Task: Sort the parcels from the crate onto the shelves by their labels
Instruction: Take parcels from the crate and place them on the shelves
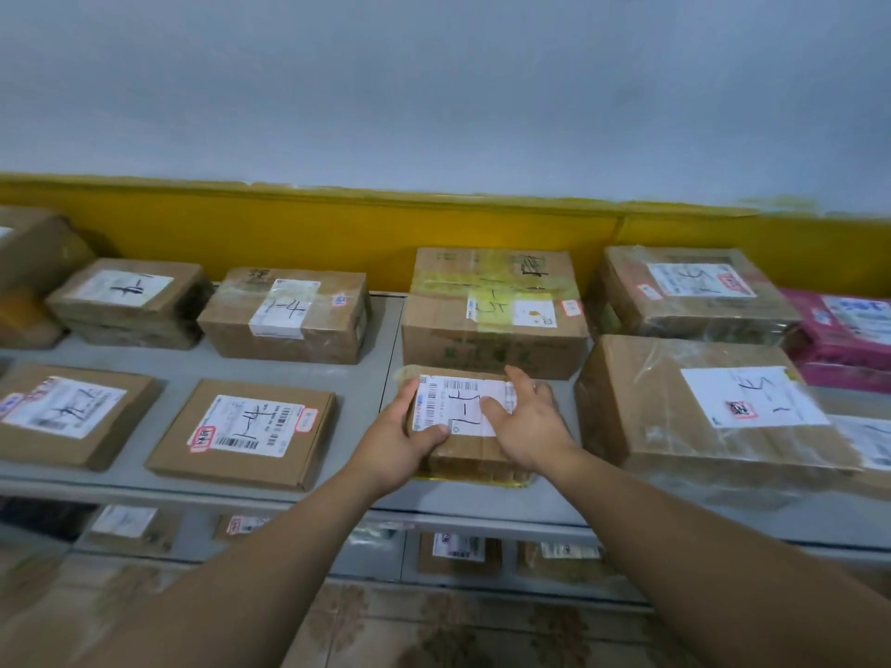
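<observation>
A small cardboard parcel (463, 453) with a white label marked 1-4 lies on the grey top shelf (371, 359), in front of a bigger taped box (492, 330). My left hand (393, 443) grips its left side, thumb on the label. On its right side my right hand (528, 421) rests on the top, fingers spread over the label's edge. The crate is out of view.
Other labelled boxes fill the shelf: 1-4 parcels (243, 433) (287, 313) to the left, large plastic-wrapped boxes (708, 412) (689, 294) and a pink parcel (843, 335) to the right. A lower shelf (458, 554) holds more parcels. A yellow wall band runs behind.
</observation>
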The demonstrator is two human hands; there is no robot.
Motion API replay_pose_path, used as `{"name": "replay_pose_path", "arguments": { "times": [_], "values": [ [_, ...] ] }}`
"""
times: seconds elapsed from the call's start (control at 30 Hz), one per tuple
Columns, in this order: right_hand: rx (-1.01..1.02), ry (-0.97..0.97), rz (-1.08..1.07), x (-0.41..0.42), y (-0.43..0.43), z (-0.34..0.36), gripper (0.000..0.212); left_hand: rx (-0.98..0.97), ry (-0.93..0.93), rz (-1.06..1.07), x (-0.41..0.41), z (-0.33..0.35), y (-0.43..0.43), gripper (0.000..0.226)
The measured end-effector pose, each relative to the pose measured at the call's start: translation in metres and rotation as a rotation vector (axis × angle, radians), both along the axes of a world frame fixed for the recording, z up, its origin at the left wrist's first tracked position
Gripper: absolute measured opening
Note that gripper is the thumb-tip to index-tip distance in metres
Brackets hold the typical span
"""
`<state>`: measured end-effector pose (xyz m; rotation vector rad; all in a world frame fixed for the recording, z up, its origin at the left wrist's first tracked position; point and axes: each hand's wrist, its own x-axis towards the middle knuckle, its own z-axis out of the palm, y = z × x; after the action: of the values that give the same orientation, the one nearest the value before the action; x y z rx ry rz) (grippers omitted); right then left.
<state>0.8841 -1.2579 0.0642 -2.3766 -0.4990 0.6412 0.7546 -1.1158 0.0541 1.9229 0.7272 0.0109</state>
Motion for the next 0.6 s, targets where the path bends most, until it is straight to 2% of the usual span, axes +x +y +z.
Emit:
{"name": "replay_pose_path", "arguments": {
  "times": [0.6],
  "values": [
    [-0.117, -0.089, -0.037, -0.018, -0.001, 0.000, 0.068, 0.133, 0.072, -0.140, -0.013, -0.001, 0.004, 0.080]
  ]
}}
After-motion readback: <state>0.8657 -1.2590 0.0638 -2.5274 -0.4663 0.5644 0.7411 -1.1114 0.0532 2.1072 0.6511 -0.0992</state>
